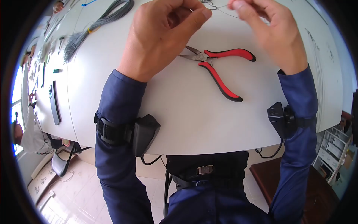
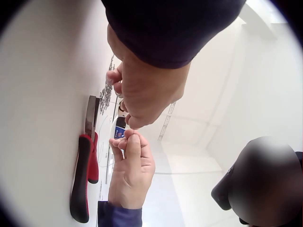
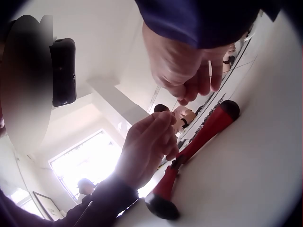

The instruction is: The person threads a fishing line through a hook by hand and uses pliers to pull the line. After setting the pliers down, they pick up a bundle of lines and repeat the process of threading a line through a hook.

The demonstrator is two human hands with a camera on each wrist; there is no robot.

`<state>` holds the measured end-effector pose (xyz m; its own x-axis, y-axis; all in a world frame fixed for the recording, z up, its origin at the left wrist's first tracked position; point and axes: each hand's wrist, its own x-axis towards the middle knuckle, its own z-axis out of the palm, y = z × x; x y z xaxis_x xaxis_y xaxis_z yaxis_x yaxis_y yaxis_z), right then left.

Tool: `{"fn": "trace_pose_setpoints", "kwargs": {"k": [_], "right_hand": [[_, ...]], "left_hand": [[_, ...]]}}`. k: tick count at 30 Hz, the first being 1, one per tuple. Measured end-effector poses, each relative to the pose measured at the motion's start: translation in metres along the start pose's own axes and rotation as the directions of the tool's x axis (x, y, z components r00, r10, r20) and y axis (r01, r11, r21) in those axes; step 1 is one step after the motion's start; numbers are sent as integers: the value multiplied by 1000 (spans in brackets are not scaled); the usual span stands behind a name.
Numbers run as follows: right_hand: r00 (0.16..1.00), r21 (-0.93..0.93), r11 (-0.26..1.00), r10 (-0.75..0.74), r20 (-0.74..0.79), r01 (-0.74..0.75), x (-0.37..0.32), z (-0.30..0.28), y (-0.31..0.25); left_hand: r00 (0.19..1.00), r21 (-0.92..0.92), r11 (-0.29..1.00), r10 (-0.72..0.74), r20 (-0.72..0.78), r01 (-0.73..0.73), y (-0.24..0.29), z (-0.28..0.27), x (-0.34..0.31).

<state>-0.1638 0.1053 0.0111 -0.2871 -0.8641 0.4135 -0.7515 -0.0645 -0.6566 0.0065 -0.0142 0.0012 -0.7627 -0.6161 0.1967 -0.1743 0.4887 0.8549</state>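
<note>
Both hands are raised over the white table at the top of the head view. The left hand (image 1: 160, 39) pinches something thin between thumb and fingers; its fingertips partly hide it. Facing it, the right hand (image 1: 274, 35) pinches a thin wire (image 1: 228, 14) between thumb and index finger. In the left wrist view the fingertips of the left hand (image 2: 149, 90) and right hand (image 2: 130, 175) are close together with a thin line between them. Red-and-black pliers (image 1: 201, 57) lie on the table below the hands, jaws and handles spread, touched by neither hand.
A bundle of grey wire (image 1: 100, 23) tied with a yellow band lies at the back left. A pile of small metal pieces (image 2: 107, 92) lies beyond the pliers. A black strip (image 1: 55, 102) is at the far left, and the table's front edge (image 1: 194, 153) is near the body.
</note>
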Motion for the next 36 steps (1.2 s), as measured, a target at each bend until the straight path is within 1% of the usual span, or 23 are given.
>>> {"fn": "trace_pose_setpoints", "kwargs": {"k": [2, 3, 5, 7, 8, 9, 10, 11, 12, 15, 17, 20, 23, 24, 27, 28, 31, 33, 34, 36], "right_hand": [[994, -40, 996, 83, -72, -86, 3, -4, 26], [986, -57, 988, 135, -98, -141, 7, -4, 28], [972, -142, 970, 177, -155, -199, 2, -2, 20], [930, -102, 926, 353, -107, -363, 5, -8, 21], [949, -140, 939, 307, -71, -315, 3, -10, 31], [965, -178, 948, 261, -35, -263, 1, -13, 49], [977, -214, 954, 215, 4, -209, 4, -13, 53], [996, -297, 951, 67, -62, -83, 3, -12, 54], [989, -386, 922, -88, -116, 37, 3, -7, 47], [937, -272, 915, -334, -99, 298, 7, 2, 16], [964, 45, 963, -265, 6, 264, 5, 14, 13], [988, 147, 980, -142, 69, 130, -2, 25, 15], [978, 165, 979, 87, 188, -119, -2, 11, 1], [972, 133, 980, 121, 203, -150, -2, 8, -2], [975, 124, 979, 138, 172, -161, -2, 6, -3], [976, 129, 976, 156, 155, -176, -2, 5, -1], [964, 147, 956, 239, 118, -255, -1, 3, 2], [938, 162, 925, 330, 109, -344, 0, 1, 1], [938, 177, 922, 334, 92, -346, 1, 2, 2], [937, 205, 914, 344, 61, -349, 0, 4, 9]], "left_hand": [[998, -11, 999, -48, -44, 47, 4, 0, 1], [997, -11, 999, -53, -51, 53, 4, 0, 1], [996, -9, 998, -61, -64, 60, 4, -1, 1], [996, 16, 998, -66, -55, 67, -1, -1, 3], [996, 28, 997, -68, -51, 70, -6, -1, 3], [998, 49, 999, 7, -65, -4, -14, 0, 3], [994, 70, 995, 83, -77, -78, -24, -2, 3], [983, 93, 984, 159, -88, -150, -30, -2, 2], [979, 82, 982, 180, -92, -172, -30, 0, 1], [970, 80, 971, 232, -68, -227, -28, 5, 2], [978, 83, 975, 208, -30, -205, -21, 2, 2], [990, 105, 984, 143, 9, -143, -18, -2, 0], [993, 100, 987, 122, 9, -122, -15, 1, -1], [994, 92, 990, 108, 16, -109, -13, 1, -1], [995, 92, 991, 97, -15, -96, -12, -1, -1], [992, 92, 989, 119, -42, -115, -14, -1, 1], [985, 152, 983, 124, -121, -105, -19, -4, 2], [949, 340, 922, 256, -182, -183, -28, -7, 5], [924, 432, 877, 323, -202, -212, -32, -9, 6], [932, 506, 841, 316, -175, -190, -39, -10, 5]]}}
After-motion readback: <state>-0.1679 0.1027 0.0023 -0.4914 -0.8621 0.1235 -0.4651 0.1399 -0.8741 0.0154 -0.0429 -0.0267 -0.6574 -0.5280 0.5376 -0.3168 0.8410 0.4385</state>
